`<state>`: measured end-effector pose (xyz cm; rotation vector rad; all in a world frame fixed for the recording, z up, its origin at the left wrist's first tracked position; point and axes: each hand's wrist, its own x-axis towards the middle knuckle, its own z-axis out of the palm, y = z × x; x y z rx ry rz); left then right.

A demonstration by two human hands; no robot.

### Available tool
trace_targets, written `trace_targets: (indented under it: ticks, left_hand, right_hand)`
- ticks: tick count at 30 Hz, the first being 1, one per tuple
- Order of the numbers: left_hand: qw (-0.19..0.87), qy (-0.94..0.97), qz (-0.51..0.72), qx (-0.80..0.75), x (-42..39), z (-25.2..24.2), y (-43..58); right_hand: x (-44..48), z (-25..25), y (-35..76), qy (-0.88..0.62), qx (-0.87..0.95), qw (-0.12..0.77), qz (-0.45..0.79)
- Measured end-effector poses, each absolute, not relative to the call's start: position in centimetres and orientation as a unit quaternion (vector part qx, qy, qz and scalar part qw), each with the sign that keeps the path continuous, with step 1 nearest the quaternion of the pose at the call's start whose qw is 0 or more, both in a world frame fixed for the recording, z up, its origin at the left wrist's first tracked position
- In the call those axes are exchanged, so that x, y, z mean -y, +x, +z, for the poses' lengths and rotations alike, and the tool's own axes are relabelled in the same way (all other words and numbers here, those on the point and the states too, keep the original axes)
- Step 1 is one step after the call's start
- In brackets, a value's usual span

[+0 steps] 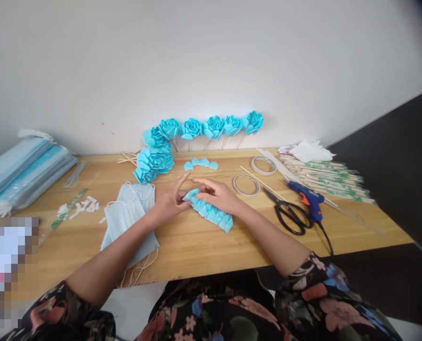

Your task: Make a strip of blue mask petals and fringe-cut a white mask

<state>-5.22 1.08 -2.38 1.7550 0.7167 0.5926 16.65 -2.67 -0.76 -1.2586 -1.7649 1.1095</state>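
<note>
left hand (170,202): pinches end of blue petal strip (213,214), forefinger raised | right hand (220,195): fingers narrow, gripping same end | nearby: masks (130,210) left, scissors (291,214) right

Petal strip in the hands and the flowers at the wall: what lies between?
Head view: a short arc of loose blue petals on the table.

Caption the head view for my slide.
Left hand and right hand hold a strip of folded blue petals on a table, beside face masks, scissors, a glue gun and blue flowers.
</note>
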Motion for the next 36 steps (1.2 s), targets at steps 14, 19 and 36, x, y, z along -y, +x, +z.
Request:
trace_targets:
  ticks: [14, 19, 36]
  left_hand:
    - [0.579, 0.711, 0.236, -0.322, -1.2, -2.9, -5.1]
    - [0.585, 0.707, 0.226, -0.326, -1.5, -2.7, -5.2]
    - [0.593, 0.699, 0.227, -0.329, -1.9, -3.0, -5.4]
  right_hand:
    - [2.2, -0.8, 17.2, -0.499, 0.660, 0.415, 0.378]
    - [1.1, -1.1, 18.7, -0.533, 0.622, 0.461, 0.341]
    - [1.6, 0.2, 18.8, -0.551, 0.608, 0.488, 0.299]
